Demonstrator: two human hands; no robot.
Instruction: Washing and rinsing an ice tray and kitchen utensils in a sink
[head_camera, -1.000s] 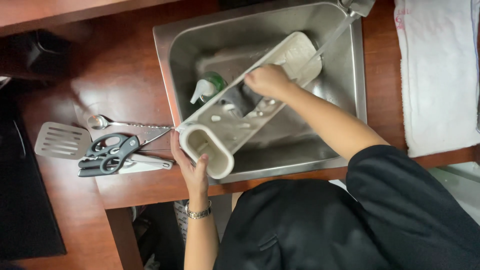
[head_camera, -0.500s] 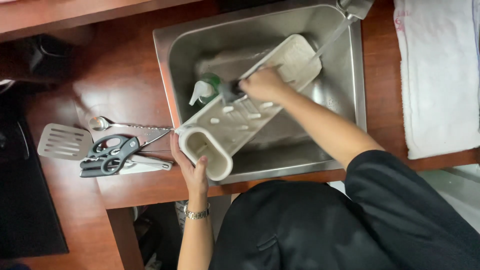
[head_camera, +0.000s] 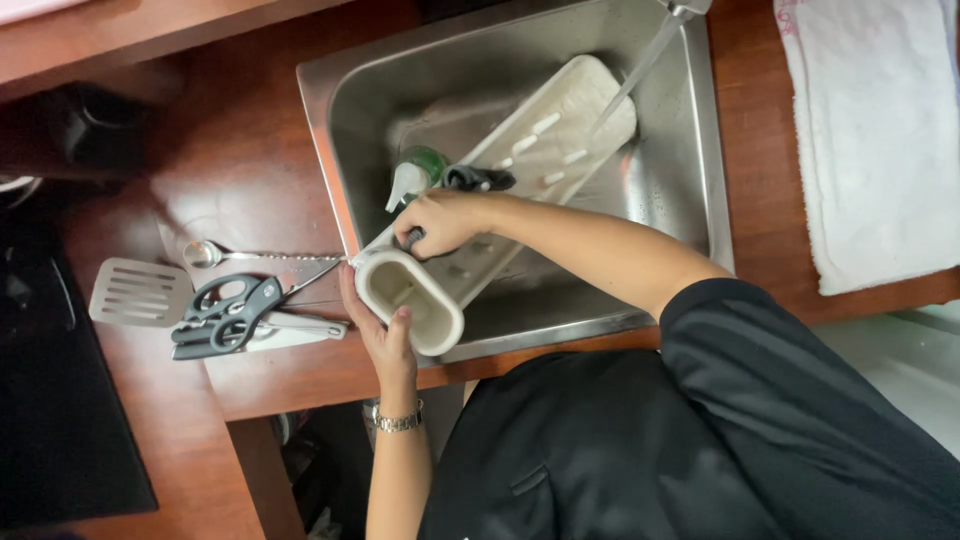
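Over the steel sink (head_camera: 700, 130): left hand (head_camera: 385, 335) clenched on white plastic utensil caddy (head_camera: 500, 200) rim at 7 o'clock; right hand (head_camera: 440, 222) grasping a dark scrubber. Caddy looks light, stiff, wet-slippery; rim grip suits.

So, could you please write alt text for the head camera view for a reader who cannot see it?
A person holds a long white slotted plastic caddy over a steel sink, left hand at its open end, right hand on its side under running water. A spatula, spoon and scissors lie on the wooden counter.
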